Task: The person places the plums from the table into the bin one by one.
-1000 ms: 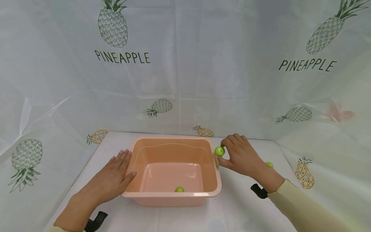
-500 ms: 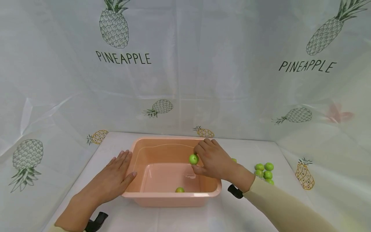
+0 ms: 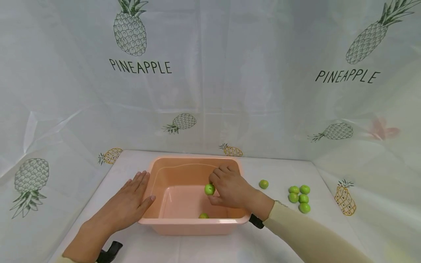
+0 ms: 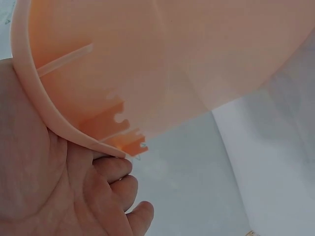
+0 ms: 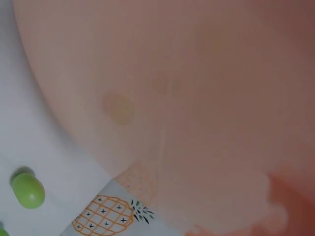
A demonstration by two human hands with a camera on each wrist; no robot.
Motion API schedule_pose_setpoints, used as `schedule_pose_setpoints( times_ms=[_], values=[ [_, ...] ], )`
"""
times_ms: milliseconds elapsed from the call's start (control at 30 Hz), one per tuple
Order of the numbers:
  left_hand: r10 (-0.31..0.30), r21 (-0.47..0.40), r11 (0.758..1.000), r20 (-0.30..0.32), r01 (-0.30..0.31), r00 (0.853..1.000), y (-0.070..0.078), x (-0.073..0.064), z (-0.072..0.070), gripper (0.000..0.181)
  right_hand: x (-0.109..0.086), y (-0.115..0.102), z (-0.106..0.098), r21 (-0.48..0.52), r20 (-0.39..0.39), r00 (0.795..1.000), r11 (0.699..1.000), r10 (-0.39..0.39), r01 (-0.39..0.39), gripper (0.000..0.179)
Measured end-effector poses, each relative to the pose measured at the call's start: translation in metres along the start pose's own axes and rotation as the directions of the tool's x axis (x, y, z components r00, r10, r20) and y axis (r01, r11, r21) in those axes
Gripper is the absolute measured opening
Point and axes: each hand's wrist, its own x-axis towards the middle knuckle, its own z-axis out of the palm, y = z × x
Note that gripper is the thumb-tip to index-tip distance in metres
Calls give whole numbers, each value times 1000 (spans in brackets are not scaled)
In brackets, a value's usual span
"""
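Note:
A peach-coloured plastic basin stands on the white table. My left hand rests on its left rim with straight fingers; in the left wrist view the palm lies against the rim's edge. Inside the basin's right half, my right hand pinches a small round green fruit between thumb and fingers, above the floor. Another green fruit lies in the basin, partly hidden by the front rim. The basin wall fills most of the right wrist view and hides the right hand there.
Right of the basin, one green fruit sits alone. Several more green fruits are clustered farther right on the white tabletop. A pineapple-printed sheet hangs behind and around the table.
My right hand has carried the pinched green fruit leftward from beside the basin's right rim, over it and down into the basin. The left hand has stayed on the rim.

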Motion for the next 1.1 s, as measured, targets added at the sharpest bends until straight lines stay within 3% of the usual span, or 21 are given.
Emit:
schedule_pose_setpoints(
  times_ms=[500, 1100],
  values=[
    [-4, -10, 1000, 2, 4, 1000, 0, 1, 2, 80, 6, -9, 14, -66, -13, 1000, 998, -20, 19, 29],
    [-5, -15, 1000, 8, 5, 1000, 0, 0, 1, 81, 6, -9, 13, -66, -16, 1000, 998, -15, 14, 32]
  ],
)
